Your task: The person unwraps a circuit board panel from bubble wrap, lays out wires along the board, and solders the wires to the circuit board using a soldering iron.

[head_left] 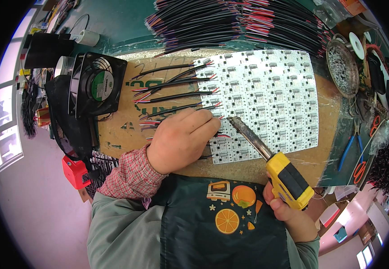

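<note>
My left hand is closed in a pinch at the left edge of a white panel of small circuit boards. It grips a thin black cable mostly hidden under the fingers, with stripped wire ends beside the fingertips. In my right hand is a yellow-and-black soldering iron, fingers wrapped round its handle. The iron's dark metal tip is over the panel, just right of my left fingertips. Above my left hand, several black cables lie with their wire ends on the panel's left column.
Cardboard lies under the panel. A black fan stands at left. Bundles of black cables line the far side. At right are a round dish of grey scraps, blue-handled pliers and orange-handled scissors.
</note>
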Motion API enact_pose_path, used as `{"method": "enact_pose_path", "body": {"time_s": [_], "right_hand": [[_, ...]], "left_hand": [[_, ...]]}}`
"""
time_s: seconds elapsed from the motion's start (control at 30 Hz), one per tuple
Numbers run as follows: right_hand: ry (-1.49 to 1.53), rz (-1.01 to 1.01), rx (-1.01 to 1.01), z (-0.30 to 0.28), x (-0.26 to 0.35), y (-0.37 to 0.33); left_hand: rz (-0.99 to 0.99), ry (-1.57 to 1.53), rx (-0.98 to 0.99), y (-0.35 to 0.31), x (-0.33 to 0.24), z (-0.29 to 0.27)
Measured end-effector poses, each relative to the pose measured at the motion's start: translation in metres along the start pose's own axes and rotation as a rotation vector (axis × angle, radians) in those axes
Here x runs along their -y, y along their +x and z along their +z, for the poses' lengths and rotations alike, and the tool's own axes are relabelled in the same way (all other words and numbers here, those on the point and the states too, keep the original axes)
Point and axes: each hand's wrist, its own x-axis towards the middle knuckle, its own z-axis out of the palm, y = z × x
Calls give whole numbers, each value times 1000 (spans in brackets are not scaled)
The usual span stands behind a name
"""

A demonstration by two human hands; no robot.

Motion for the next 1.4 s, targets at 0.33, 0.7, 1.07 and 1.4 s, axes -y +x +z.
{"method": "enact_pose_path", "body": {"time_s": [0.33, 0.7, 1.07, 1.4], "right_hand": [[-38, 11, 12, -1, -5, 0], [70, -16, -26, 2, -3, -2], [36, 23, 15, 0, 0, -2], [70, 49, 26, 3, -7, -4]], "left_hand": [[13, 9, 20, 1, -1, -3], [-6, 10, 56, 2, -2, -3], [11, 7, 19, 3, 0, -4], [13, 15, 47, 2, 0, -4]]}}
